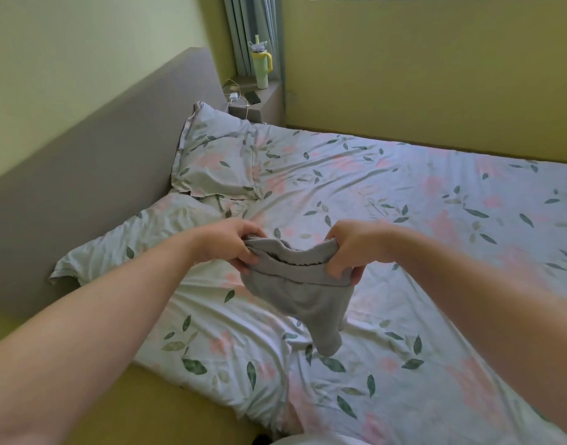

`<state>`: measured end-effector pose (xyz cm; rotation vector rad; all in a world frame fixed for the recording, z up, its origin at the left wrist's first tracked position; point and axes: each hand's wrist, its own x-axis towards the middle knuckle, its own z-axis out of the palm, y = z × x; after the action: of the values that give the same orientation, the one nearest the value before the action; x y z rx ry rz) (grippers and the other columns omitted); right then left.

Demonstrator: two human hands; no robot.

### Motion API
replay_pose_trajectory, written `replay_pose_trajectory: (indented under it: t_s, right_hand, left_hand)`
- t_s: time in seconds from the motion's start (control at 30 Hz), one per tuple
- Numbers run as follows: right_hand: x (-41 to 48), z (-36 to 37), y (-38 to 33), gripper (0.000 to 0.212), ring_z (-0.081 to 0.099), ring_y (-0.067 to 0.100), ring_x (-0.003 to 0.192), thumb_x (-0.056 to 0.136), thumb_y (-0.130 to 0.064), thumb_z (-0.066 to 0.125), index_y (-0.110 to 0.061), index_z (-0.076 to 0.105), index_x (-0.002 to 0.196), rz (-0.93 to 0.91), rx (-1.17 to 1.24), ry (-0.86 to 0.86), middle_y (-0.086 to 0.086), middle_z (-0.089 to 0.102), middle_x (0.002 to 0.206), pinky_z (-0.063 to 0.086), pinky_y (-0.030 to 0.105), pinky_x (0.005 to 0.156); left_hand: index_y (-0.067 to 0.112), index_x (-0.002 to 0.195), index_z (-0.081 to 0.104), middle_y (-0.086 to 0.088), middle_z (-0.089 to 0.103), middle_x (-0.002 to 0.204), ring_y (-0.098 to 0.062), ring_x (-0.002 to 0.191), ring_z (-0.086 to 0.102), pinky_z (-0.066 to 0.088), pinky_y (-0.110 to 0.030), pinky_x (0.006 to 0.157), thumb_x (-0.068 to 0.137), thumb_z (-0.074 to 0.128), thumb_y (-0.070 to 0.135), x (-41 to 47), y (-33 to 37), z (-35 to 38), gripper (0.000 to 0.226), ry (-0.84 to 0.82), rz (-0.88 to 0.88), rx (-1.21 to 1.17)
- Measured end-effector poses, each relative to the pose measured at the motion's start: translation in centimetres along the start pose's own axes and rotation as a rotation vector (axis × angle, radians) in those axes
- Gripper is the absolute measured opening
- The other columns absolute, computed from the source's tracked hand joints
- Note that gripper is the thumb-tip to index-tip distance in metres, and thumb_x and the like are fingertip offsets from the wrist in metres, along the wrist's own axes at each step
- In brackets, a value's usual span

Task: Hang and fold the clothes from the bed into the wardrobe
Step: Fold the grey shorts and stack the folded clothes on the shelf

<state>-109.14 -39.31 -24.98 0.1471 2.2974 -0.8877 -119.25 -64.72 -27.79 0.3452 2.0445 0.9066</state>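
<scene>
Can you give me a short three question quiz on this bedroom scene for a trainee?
1. True or false: both hands grip the grey garment.
2. How many pillows lie by the headboard?
3. Where does the green bottle stand? A on the ledge beside the curtain, B on the bed, C on the floor.

Key: 1 true, left hand and right hand pinch its top edge. 2 two. 3 A.

Both arms out front, bare. L hand [234, 244] & R hand [352, 248] fisted, fingers curled, gripping the cloth [301, 293].
</scene>
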Motion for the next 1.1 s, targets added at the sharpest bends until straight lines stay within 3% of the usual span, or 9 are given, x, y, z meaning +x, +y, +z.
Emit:
replay_pose_trajectory:
  t_s: [0.17,0.27,0.4,0.5,0.6,0.73,0.87,0.97,1.1]
  right_hand:
    - [1.3,-1.3,1.5,0.016,0.067,0.019,0.06,0.072,-0.001,0.074,-0.001,0.072,0.088,0.04,-0.006,-0.114,0.01,0.063,0.084,0.06,0.03,0.062]
    - [2.9,-2.1,2.7,0.014,0.066,0.025,0.07,0.073,0.0,0.074,-0.005,0.072,0.086,0.067,-0.017,-0.104,0.009,0.061,0.086,0.061,0.031,0.062]
    - [5.9,-2.9,4.0,0.017,0.065,0.027,0.077,0.077,0.002,0.07,-0.004,0.069,0.093,0.077,-0.062,-0.056,0.011,0.057,0.095,0.061,0.031,0.059]
    - [8.2,-3.6,4.8,0.026,0.07,0.03,0.076,0.08,0.002,0.064,0.001,0.068,0.106,0.076,-0.121,0.022,0.016,0.061,0.106,0.062,0.034,0.057]
    - [9.9,-4.6,5.4,0.022,0.073,0.028,0.064,0.084,0.001,0.053,0.0,0.067,0.102,0.045,-0.245,0.119,0.016,0.065,0.097,0.063,0.037,0.058]
    - [10.9,-6.0,5.3,0.015,0.061,0.03,0.072,0.085,0.0,0.048,-0.01,0.058,0.082,-0.058,-0.405,0.377,0.008,0.057,0.079,0.048,0.031,0.05]
    - [11.4,-5.9,5.5,0.009,0.047,0.029,0.071,0.088,0.0,0.047,-0.009,0.047,0.088,-0.215,-0.318,0.662,0.006,0.047,0.081,0.032,0.032,0.057]
    - [12.3,-4.1,6.3,0.011,0.049,0.033,0.072,0.086,0.004,0.049,-0.007,0.046,0.089,-0.261,-0.305,0.714,0.009,0.048,0.082,0.032,0.034,0.058]
    - [14.2,0.9,8.9,0.02,0.047,0.033,0.071,0.083,0.009,0.046,-0.009,0.042,0.09,-0.231,-0.327,0.659,0.009,0.049,0.085,0.032,0.035,0.057]
  left_hand:
    - [0.003,0.118,0.07,-0.016,0.072,0.116,-0.029,0.105,0.072,0.061,-0.04,0.087,0.087,0.065,-0.016,2.1,1.8,-0.1,0.037,-0.312,-0.184,0.106]
    - [0.004,0.112,0.073,-0.013,0.074,0.112,-0.028,0.106,0.072,0.059,-0.044,0.093,0.087,0.066,-0.014,4.4,2.0,0.1,0.032,-0.327,-0.245,0.119]
    - [0.009,0.104,0.077,-0.01,0.076,0.103,-0.024,0.097,0.074,0.062,-0.038,0.084,0.086,0.072,-0.007,7.6,1.3,0.5,0.024,-0.107,-0.234,0.179]
    - [0.016,0.099,0.078,-0.01,0.075,0.099,-0.024,0.091,0.07,0.061,-0.041,0.079,0.086,0.076,0.014,9.7,0.8,0.6,0.013,0.082,-0.145,0.517]
    - [0.024,0.095,0.077,-0.002,0.074,0.091,-0.024,0.087,0.069,0.06,-0.044,0.08,0.088,0.074,0.026,10.6,1.5,0.8,0.007,0.231,-0.097,0.705]
    - [0.028,0.099,0.076,0.0,0.072,0.091,-0.026,0.087,0.067,0.059,-0.043,0.079,0.093,0.067,0.021,11.2,2.5,0.4,0.013,0.447,-0.019,0.637]
    - [0.027,0.105,0.077,-0.002,0.074,0.094,-0.028,0.087,0.069,0.06,-0.042,0.08,0.08,0.053,0.005,11.6,2.3,-0.3,0.041,0.655,0.106,0.356]
    - [0.024,0.12,0.075,-0.003,0.075,0.112,-0.024,0.106,0.067,0.053,-0.032,0.096,0.084,0.058,0.0,11.9,1.3,0.7,0.047,0.727,0.164,0.342]
    - [0.013,0.118,0.075,-0.009,0.074,0.114,-0.025,0.108,0.067,0.047,-0.024,0.093,0.089,0.066,0.003,13.4,-3.6,3.5,0.032,0.759,0.211,0.349]
